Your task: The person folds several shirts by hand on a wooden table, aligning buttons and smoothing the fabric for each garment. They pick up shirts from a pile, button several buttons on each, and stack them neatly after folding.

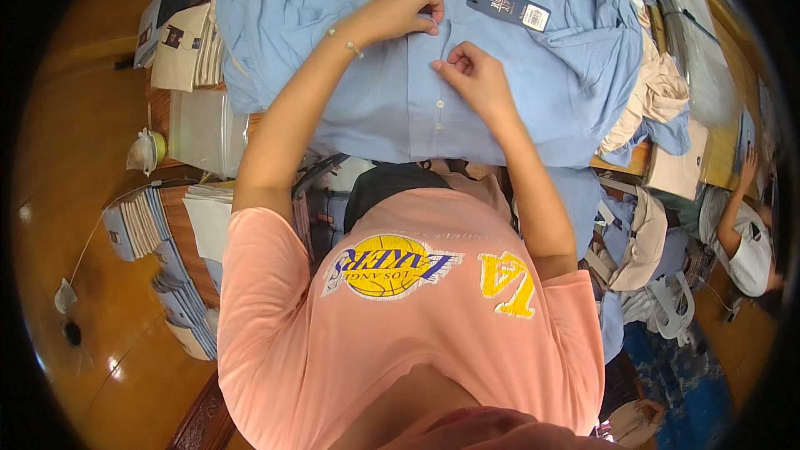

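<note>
I observed the light blue shirt (392, 108) spread front-up on the counter (179, 217) in the upper centre of the frame, its button placket running down toward the wearer's body, which put the row of buttons within reach of both hands. The left hand (400, 12) lay near the collar end of the placket, its grip closed in a pinch on the fabric at the placket edge; I judged this hold served to keep the two front edges aligned. The right hand (471, 75) sat just below it on the same placket, its grip likewise closed, thumb and fingertips pinching the cloth at a button position; whether a button sat between the fingertips I could not tell. A dark hang tag (508, 7) rested on the shirt to the upper right of both hands, attached near the collar and clear of the placket. More blue shirts (617, 0) were heaped at the upper right, with beige garments (658, 92) touching the shirt's right edge. Folded stacks (146, 225) lay at the left of the frame, below the counter edge. Another person's arm (737, 217) appeared at the far right, well apart.
</note>
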